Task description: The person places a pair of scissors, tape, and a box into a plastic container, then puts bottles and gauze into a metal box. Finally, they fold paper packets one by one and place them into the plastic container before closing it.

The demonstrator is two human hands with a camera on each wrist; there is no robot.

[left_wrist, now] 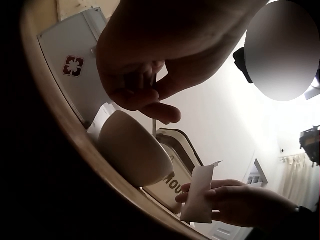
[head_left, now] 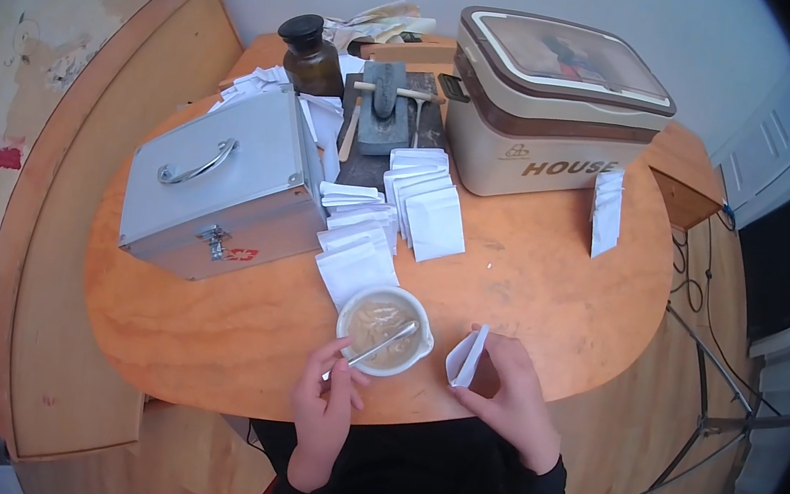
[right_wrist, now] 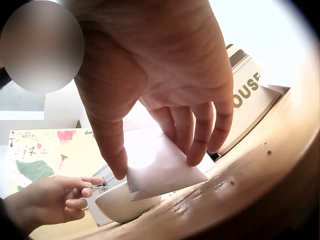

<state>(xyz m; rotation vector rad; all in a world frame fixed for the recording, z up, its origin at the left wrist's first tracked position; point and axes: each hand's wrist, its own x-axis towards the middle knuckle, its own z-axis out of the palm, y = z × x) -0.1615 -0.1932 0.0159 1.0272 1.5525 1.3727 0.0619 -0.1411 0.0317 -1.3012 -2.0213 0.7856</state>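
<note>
Right hand (head_left: 515,395) pinching a packet (head_left: 467,358), I have a gap of table (head_left: 534,302) between it and the bowl (head_left: 426,342) to its left. My left hand (head_left: 323,414) holds the spoon (head_left: 381,344) over that bowl; the near edge runs beneath both hands.

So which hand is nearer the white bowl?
Left. The left hand holds a spoon at the near-left of the bowl; the right hand holds a paper packet, apart, to its right.
</note>
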